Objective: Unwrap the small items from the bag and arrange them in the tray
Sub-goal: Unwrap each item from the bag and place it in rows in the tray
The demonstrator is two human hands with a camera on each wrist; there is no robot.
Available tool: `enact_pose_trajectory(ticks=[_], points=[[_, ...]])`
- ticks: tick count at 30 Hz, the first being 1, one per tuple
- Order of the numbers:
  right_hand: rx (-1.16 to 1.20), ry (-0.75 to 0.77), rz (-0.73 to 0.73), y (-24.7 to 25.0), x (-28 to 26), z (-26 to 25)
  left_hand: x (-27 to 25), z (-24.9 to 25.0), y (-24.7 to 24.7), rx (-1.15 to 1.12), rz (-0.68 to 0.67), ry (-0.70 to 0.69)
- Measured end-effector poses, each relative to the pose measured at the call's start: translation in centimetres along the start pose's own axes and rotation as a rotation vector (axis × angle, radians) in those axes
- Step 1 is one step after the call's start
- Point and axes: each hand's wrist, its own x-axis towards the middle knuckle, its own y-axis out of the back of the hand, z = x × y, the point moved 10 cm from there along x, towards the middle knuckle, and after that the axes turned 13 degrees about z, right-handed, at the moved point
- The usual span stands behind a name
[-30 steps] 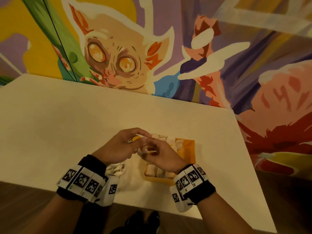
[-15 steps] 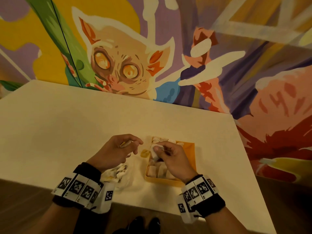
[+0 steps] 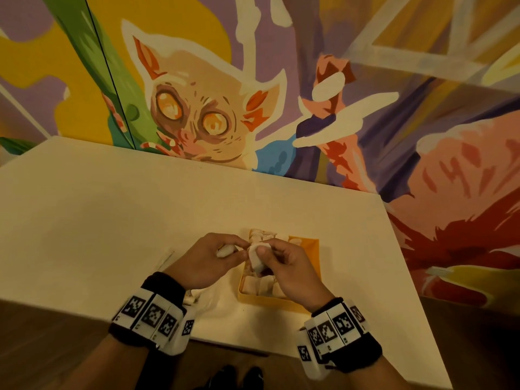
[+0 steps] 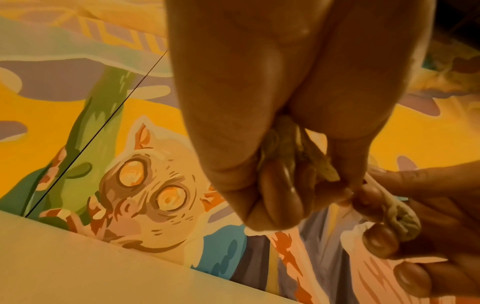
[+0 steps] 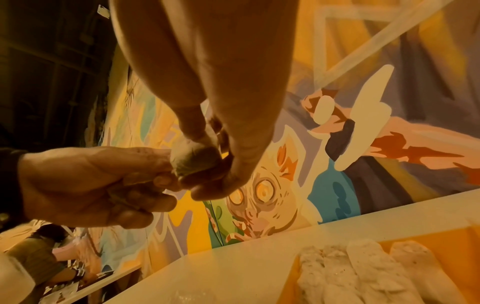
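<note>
Both hands meet just above the near-left corner of the orange tray (image 3: 311,243), and the step in hand looks like peeling one wrapped piece. The right hand (image 3: 284,266) pinches a small white wrapped item (image 3: 256,258) between thumb and fingertips, while the left hand (image 3: 209,258) curls around what seems to be crumpled wrapper (image 3: 226,250) and pinches the loose edge of the item's wrapping. To do this well, the right hand should keep a light, steady pinch on the body of the piece, since it looks soft and could squash, and the left should draw the wrap away sideways rather than tugging upward, so the piece does not pop free. Working low over the tray is sensible: if it slips, it lands among the pale unwrapped pieces (image 5: 363,273) already lying in a row there. The bag (image 3: 202,296) with remaining items sits on the tabletop (image 3: 112,220) just under the left wrist, partly hidden. The spent wrapper in the left palm is best dropped before the next pick, or the grip will grow clumsy.
</note>
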Motion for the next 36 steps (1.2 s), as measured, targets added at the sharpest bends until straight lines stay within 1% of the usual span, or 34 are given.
enact_pose_trajectory(ticks=[9,11,13,15,19,24,28,31,32,34,36], points=[[-0.086,0.059,0.028,0.2,-0.5,-0.7,-0.2,0.6,-1.3,0.033,-0.066,-0.029],[-0.09,0.08,0.056,0.5,-0.6,-1.1,-0.1,0.5,-1.1,0.06,-0.032,-0.023],[-0.098,0.113,0.109,1.1,-0.4,-1.4,0.3,0.4,-0.3,0.085,0.052,-0.023],[-0.091,0.123,0.153,1.7,-0.3,-1.6,0.4,0.4,0.5,0.045,0.135,-0.01],[-0.083,0.105,0.198,2.0,-0.2,-1.4,0.3,1.2,1.1,-0.059,0.172,0.029],[-0.038,0.053,0.237,2.1,0.2,-0.5,0.2,1.8,0.3,-0.059,0.094,0.102],[-0.137,0.111,0.267,2.4,0.3,-0.6,-0.1,2.2,-0.8,0.0,-0.033,0.139],[-0.171,0.108,0.303,3.0,0.3,-0.3,-0.2,1.7,-1.1,0.018,-0.072,0.177],[-0.171,0.097,0.311,3.2,0.4,-0.2,-0.1,1.2,-1.0,0.004,-0.061,0.202],[-0.147,0.072,0.315,3.4,0.5,0.2,0.1,0.3,-0.3,-0.051,0.007,0.232],[-0.121,0.043,0.315,3.4,0.6,0.7,0.5,-0.1,0.6,-0.086,0.109,0.198]])
